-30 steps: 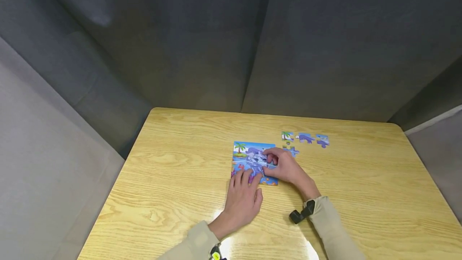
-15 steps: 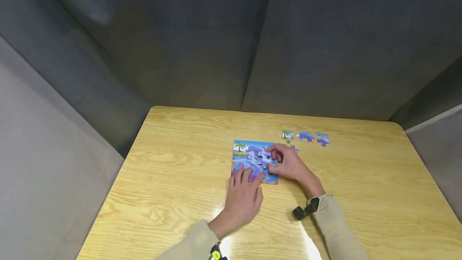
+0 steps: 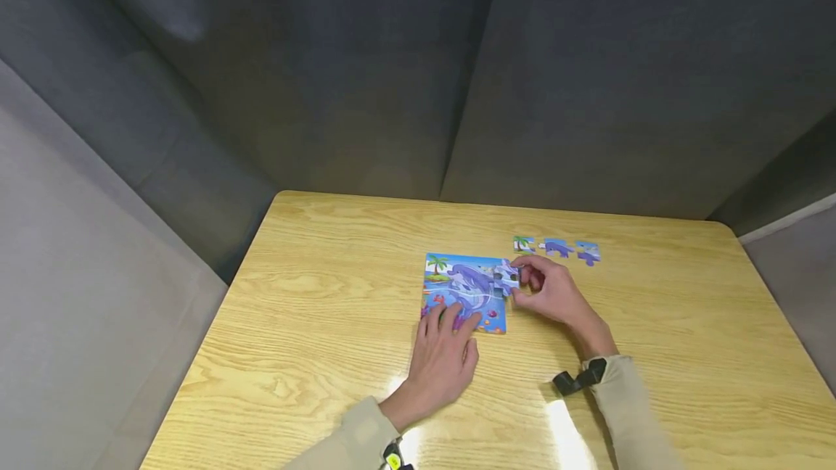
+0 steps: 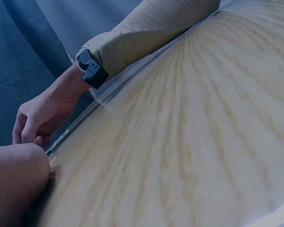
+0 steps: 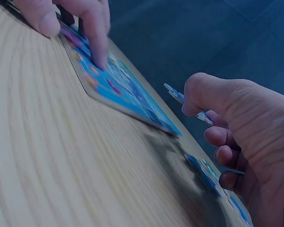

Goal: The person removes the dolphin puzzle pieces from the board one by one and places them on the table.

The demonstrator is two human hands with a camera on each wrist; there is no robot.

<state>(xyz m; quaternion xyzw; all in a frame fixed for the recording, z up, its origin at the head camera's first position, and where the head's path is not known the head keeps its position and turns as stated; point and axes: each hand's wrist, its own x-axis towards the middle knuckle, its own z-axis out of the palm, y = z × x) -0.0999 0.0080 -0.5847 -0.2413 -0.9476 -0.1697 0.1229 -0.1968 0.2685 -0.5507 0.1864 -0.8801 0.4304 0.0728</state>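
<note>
On the table [image 3: 313, 325] lies one puzzle board [image 3: 465, 292], pinned by the straight fingers of the left hand [image 3: 444, 357]. The right hand [image 3: 548, 290] pinches one puzzle piece [image 3: 508, 275], lifted at the board's right edge. Three loose pieces [image 3: 556, 248] sit in a row beyond.

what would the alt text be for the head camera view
A person's right hand pinches a puzzle piece at the right edge of a blue ocean-themed jigsaw puzzle, while the left hand rests fingertips on the puzzle's near edge. Three loose pieces lie in a row beyond it on a light wooden table.
</note>
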